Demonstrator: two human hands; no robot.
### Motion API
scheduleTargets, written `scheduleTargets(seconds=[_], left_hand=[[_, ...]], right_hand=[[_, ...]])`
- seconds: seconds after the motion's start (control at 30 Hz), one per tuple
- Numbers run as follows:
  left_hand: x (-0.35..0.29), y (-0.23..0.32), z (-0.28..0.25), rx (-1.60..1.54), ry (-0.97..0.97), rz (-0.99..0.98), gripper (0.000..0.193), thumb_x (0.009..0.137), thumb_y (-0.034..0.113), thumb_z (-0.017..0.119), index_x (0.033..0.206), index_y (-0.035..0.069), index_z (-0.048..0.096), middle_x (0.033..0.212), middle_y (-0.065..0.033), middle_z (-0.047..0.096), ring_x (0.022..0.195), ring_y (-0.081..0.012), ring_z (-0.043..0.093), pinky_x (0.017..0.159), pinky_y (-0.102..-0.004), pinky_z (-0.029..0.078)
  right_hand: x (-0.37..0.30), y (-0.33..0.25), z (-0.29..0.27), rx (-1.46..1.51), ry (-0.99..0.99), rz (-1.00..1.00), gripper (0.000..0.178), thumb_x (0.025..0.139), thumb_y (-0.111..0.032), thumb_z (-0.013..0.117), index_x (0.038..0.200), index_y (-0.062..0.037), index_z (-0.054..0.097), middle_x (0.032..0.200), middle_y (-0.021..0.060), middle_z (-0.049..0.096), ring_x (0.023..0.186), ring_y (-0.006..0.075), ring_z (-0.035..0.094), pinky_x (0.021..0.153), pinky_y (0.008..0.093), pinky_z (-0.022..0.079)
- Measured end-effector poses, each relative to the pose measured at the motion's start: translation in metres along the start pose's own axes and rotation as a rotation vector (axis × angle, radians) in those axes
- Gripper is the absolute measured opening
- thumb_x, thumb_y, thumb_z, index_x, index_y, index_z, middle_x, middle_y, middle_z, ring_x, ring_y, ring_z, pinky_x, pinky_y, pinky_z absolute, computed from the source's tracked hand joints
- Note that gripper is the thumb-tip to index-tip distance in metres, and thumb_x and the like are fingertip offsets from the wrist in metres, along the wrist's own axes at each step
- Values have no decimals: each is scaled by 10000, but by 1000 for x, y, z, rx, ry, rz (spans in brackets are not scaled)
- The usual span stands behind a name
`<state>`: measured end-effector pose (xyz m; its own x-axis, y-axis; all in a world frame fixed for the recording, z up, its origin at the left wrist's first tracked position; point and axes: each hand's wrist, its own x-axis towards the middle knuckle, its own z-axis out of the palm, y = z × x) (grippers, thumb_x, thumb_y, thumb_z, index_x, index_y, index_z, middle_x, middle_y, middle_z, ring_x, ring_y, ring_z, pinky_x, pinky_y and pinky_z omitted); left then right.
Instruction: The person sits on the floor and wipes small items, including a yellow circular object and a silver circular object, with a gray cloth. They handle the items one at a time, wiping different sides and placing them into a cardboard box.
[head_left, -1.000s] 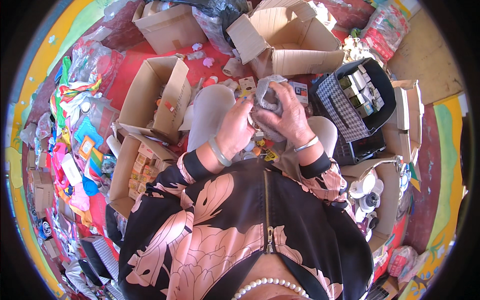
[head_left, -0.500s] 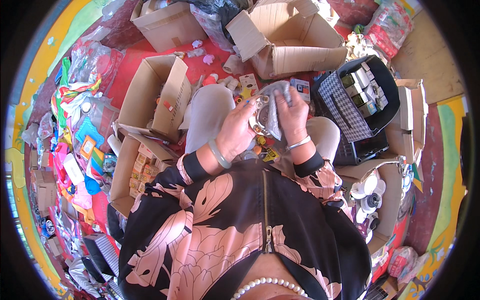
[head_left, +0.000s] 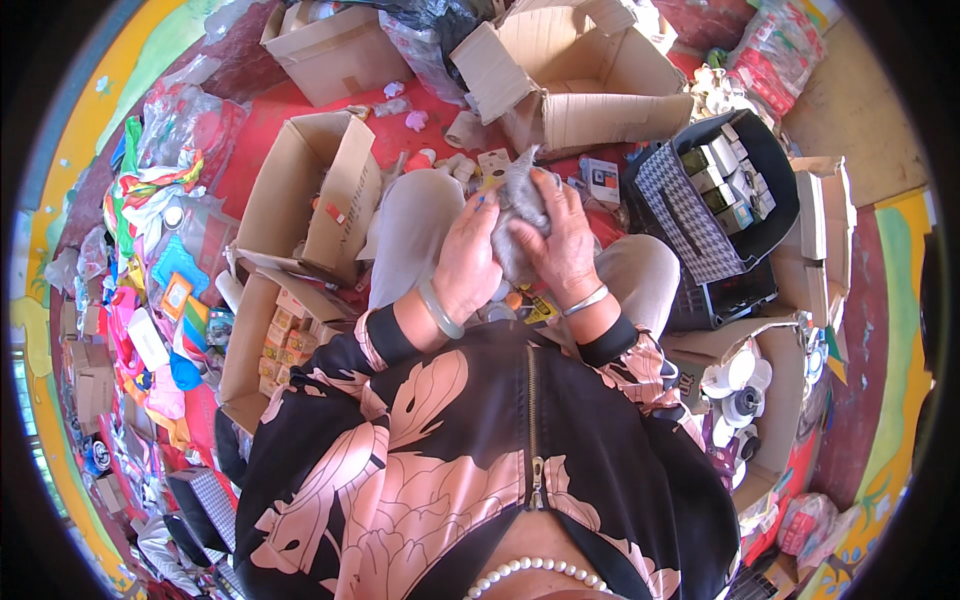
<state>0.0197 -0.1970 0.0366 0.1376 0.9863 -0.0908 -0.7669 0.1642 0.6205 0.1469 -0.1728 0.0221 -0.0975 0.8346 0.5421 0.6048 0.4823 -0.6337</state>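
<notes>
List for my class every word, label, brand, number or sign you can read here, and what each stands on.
Grey cloth under the right hand: none visible.
Open cardboard box beside the left knee: dark lettering, wording withheld.
White-and-blue pack beyond that hand: print too small.
White boxes in the houndstooth bin: print too small.

The jacket (head_left: 650, 480) is black with pink flowers (head_left: 430, 490) (brass zip (head_left: 532, 400), black cuffs (head_left: 390, 336)). Also worn: white beads (head_left: 535, 566), bangles (head_left: 436, 311), pale trousers (head_left: 420, 220).
</notes>
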Motion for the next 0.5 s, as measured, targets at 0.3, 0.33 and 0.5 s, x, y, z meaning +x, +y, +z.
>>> scheduleTargets(seconds=[0.3,0.33,0.5], left_hand=[[2,-2,-12,-151,-109,-66,367,975,223,317,1259,7,398,1238,-138,485,1135,-255,490,969,-426,391],[2,1,-14,-174,-112,-59,369,972,224,323,1259,5,399,1237,-145,488,1137,-266,491,970,-435,392],[10,14,-14,-181,-99,33,387,967,246,343,1261,2,401,1224,-154,498,1137,-266,494,972,-437,394]], right_hand=[[17,34,-1,784,230,526,190,878,-187,575,1007,-52,606,876,54,648,788,140,614,693,256,487],[19,43,-11,942,245,560,204,903,-169,537,1025,-15,594,915,34,634,814,130,606,726,247,492],[31,37,-44,1332,-174,581,468,911,-243,492,1301,-11,379,1201,145,522,1049,235,552,867,353,468]])
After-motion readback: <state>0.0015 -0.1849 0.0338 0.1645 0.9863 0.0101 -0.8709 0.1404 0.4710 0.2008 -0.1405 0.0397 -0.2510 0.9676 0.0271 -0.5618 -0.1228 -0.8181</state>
